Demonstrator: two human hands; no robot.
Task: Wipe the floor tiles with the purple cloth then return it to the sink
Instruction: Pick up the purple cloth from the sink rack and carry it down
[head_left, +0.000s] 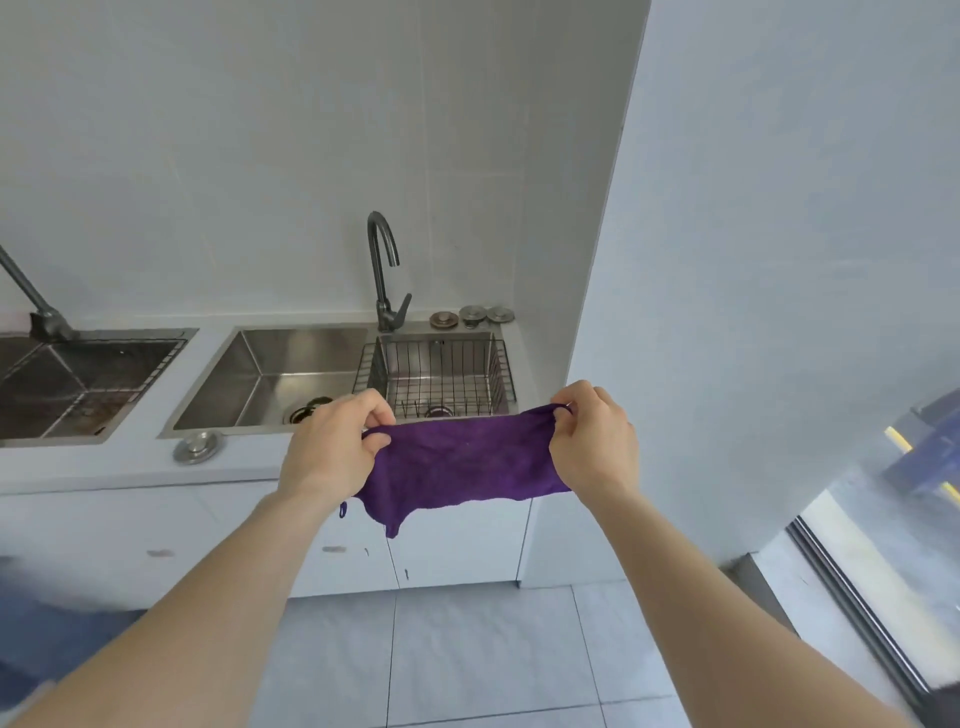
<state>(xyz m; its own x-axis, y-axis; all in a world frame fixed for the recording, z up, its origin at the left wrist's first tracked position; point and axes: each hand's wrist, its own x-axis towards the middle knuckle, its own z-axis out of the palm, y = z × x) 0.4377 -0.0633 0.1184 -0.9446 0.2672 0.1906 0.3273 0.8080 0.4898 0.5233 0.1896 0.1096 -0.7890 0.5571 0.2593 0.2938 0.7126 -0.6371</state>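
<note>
The purple cloth (457, 467) hangs stretched between both hands, in the air in front of the counter edge. My left hand (332, 447) pinches its left top corner and my right hand (592, 441) pinches its right top corner. Its lower edge droops, with a loose thread at the left. Behind it lies the steel sink (270, 379), whose right part holds a wire basket (441, 379). Pale grey floor tiles (467, 649) lie below my forearms.
A dark faucet (383, 270) stands behind the sink, with three round drain stoppers (470, 316) beside it. Another stopper (198, 446) lies on the counter. A second sink (78, 384) is at the left. A wall (753, 260) and a window frame (857, 597) close the right.
</note>
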